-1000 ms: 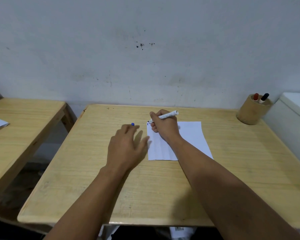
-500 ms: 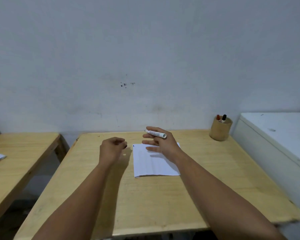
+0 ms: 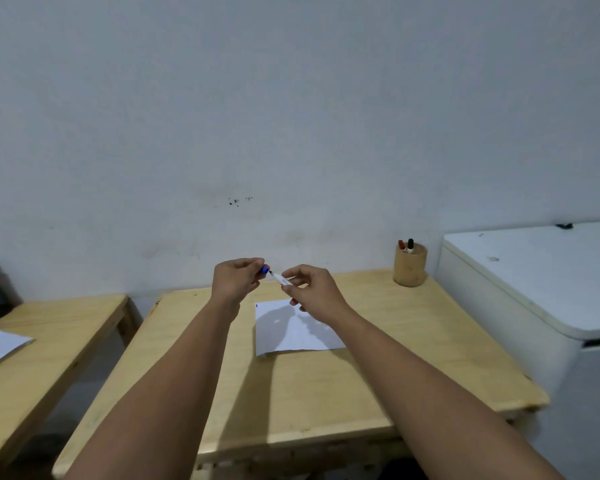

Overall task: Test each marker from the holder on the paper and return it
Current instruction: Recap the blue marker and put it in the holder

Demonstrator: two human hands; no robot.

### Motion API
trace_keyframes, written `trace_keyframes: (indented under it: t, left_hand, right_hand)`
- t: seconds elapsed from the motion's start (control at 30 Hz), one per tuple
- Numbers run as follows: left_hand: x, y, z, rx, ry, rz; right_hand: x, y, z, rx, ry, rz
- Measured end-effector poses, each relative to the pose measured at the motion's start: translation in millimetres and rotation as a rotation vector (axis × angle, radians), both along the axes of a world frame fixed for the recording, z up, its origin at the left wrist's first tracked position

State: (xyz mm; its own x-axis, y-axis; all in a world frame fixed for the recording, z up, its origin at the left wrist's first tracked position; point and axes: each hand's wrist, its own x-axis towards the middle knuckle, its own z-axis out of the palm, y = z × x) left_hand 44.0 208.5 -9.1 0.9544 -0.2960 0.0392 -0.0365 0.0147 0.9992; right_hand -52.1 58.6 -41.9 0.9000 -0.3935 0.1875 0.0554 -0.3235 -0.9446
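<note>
Hands [image 3: 274, 282] now raised; two markers [image 3: 406, 244] in holder [image 3: 410, 268].

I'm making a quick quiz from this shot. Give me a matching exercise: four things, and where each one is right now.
1. blue cap
2. white marker
3. paper
4. holder

A. far right corner of the table
B. in the right hand
C. flat on the table under the hands
D. in the left hand

Pairs: 1-D, 2-B, 3-C, 4-A
</note>
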Motion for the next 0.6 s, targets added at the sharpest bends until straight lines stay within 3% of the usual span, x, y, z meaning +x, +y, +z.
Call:
trace_keyframes:
  t: [0.47, 0.6]
  left_hand:
    - [-33.6, -45.9, -1.1, 0.136, -0.062, -0.073]
    - [-37.7, -85.7, 13.1, 0.191, -0.101, -0.209]
  right_hand:
    - [-18.4, -25.5, 5.4, -0.056, -0.021, -0.115]
    - [-24.2, -61.8, 9.3, -0.076, -0.025, -0.192]
